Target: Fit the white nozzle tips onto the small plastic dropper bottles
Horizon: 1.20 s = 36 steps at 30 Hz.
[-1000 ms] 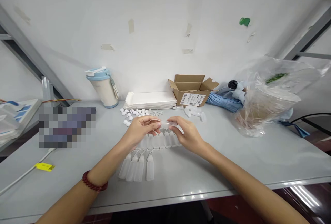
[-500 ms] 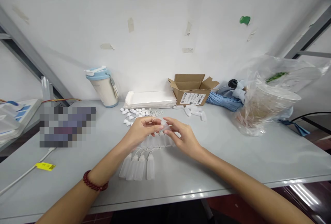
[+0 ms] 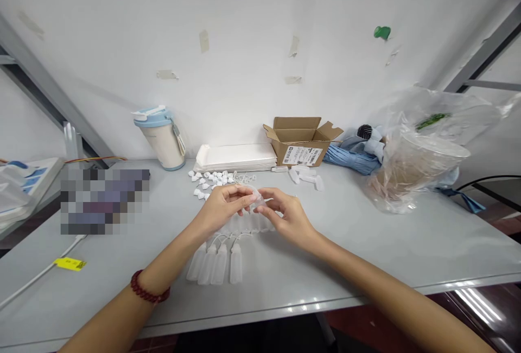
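The brightly lit table [image 3: 407, 244] glints, detail seemingly soft.

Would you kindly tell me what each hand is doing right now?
Left hand: closed, pinching a small translucent plastic piece.
Right hand: closed, gripping the same piece from the other side.

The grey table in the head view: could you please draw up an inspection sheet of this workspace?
Surface: grey table glossy, reflecting light near its front edge.
Job's things: four translucent bottles in the front row; more bottles behind, partly hidden; white caps scattered farther back.
Clutter: lidded tumbler, flat white stack, open cardboard box, blue fabric, clear plastic bag, pixelated item.
Hands: left hand and right hand both hold a small translucent piece; details hidden.
Cables: white cable with yellow tag at left; black cable far right.
Surroundings: white wall with tape scraps.
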Tool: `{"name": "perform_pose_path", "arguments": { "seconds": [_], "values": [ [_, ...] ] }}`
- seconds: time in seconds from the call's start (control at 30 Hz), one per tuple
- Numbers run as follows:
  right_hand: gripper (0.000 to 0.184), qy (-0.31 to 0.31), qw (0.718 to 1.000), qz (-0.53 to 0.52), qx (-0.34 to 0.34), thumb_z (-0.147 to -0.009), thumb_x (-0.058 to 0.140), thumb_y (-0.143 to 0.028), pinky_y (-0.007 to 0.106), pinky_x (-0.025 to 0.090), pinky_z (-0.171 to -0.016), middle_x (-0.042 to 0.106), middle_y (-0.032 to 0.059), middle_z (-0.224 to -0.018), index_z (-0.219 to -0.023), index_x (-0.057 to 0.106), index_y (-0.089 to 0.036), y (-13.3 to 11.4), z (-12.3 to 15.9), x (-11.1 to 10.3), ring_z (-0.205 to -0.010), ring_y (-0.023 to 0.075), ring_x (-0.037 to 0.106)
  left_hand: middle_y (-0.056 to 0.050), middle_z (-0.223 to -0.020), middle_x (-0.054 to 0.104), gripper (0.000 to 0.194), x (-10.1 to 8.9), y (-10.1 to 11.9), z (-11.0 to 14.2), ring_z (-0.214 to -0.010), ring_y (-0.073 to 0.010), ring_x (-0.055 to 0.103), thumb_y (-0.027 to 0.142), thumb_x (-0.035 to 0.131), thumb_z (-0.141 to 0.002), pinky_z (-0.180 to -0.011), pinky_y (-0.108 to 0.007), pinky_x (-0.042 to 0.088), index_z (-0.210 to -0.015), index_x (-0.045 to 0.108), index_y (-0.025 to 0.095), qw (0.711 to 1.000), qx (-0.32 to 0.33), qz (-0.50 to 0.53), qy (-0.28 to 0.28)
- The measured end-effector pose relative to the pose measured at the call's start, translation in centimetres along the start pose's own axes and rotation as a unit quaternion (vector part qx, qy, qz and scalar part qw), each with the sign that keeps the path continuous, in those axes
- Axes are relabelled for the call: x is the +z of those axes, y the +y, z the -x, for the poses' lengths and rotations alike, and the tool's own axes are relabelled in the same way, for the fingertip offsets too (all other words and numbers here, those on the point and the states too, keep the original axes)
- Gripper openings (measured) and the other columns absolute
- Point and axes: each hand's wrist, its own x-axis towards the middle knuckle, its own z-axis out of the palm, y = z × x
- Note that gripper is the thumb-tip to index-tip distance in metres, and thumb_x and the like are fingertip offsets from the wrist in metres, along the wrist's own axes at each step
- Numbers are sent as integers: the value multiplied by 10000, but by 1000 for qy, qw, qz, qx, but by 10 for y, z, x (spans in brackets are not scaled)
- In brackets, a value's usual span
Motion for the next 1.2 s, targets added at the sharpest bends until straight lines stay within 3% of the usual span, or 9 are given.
{"name": "perform_pose_path", "arguments": {
  "seconds": [0.2,0.4,0.53,0.67,0.83,0.97,1.2],
  "values": [
    [257,-11,1000,7,20,-839,538,-224,263,513,-645,648,101,-1041,-1085,518,-151,-2,0,1,-734,134,655,-7,-765,647,194,2,1,0,-631,-111,555,365,660,-759,-571,-222,450,-773,682,173,1000,15,-7,6],
    [260,20,992,110,-59,-828,567,-284,265,501,-609,655,84,-991,-1065,533,-183,5,1,2,-737,144,625,-1,-712,619,203,5,5,3,-623,-116,544,365,638,-762,-590,-230,453,-748,655,163,997,30,-48,45],
    [244,13,993,109,-48,-805,594,-288,274,491,-617,654,69,-942,-1024,554,-189,7,0,2,-737,146,606,-10,-748,628,201,8,3,4,-628,-122,555,361,650,-750,-610,-244,467,-760,635,161,995,37,-70,59],
    [268,-17,998,-44,40,-760,629,-259,279,487,-656,649,53,-904,-1008,561,-181,0,-2,-1,-770,144,595,-6,-714,619,209,8,3,5,-617,-128,567,370,654,-745,-591,-249,481,-740,618,163,996,46,-65,50],
    [282,-91,937,-305,148,-739,661,-250,263,466,-643,676,62,-876,-998,600,-156,-8,-7,-7,-757,148,625,-20,-735,642,215,4,9,6,-663,-140,587,378,627,-777,-597,-248,494,-785,650,164,993,68,-75,57],
    [311,-92,905,-376,175,-737,669,-213,264,458,-679,692,79,-932,-1040,625,-160,-5,-9,-9,-785,156,644,-54,-954,643,236,1,12,8,-840,-180,586,352,667,-748,-624,-259,512,-919,655,190,985,106,-121,70],
    [309,-98,885,-414,187,-771,645,-233,322,457,-852,675,98,-1060,-1075,635,-183,0,-10,-11,-908,183,642,-75,-1240,550,406,4,8,10,-1084,-234,521,279,684,-748,-748,-332,517,-1137,575,244,948,214,-234,8]
  ]
}}
